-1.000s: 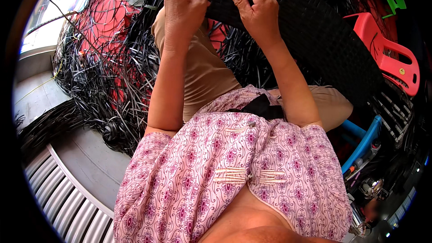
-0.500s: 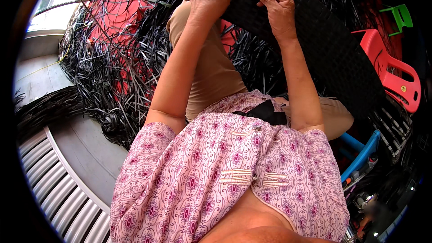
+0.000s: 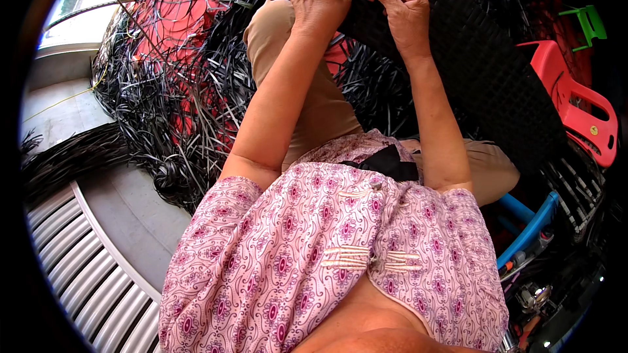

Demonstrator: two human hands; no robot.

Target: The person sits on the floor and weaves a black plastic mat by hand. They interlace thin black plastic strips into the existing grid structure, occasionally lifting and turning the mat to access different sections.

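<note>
A long black woven panel (image 3: 481, 68), made of flat interlaced strips, slants from the top middle down to the right across my lap. My left hand (image 3: 320, 3) is at its upper left end, fingers curled closed over what looks like a black strip; the fingertips are turned away from me. A short gap to the right, my right hand (image 3: 405, 19) hovers over the weave, thumb and forefinger pinched together. Whatever lies between those fingertips is too small and dark to make out.
Loose black strips (image 3: 196, 117) lie heaped over a red surface on the left. A slatted metal bench (image 3: 85, 255) is at the lower left. On the right stand a red plastic chair (image 3: 569, 98), a green one (image 3: 592, 23) and a blue plastic frame (image 3: 533, 229).
My left hand has shifted slightly right, closer to my right hand. The right hand has barely moved; the dark strip end seen at its fingertips before no longer stands out.
</note>
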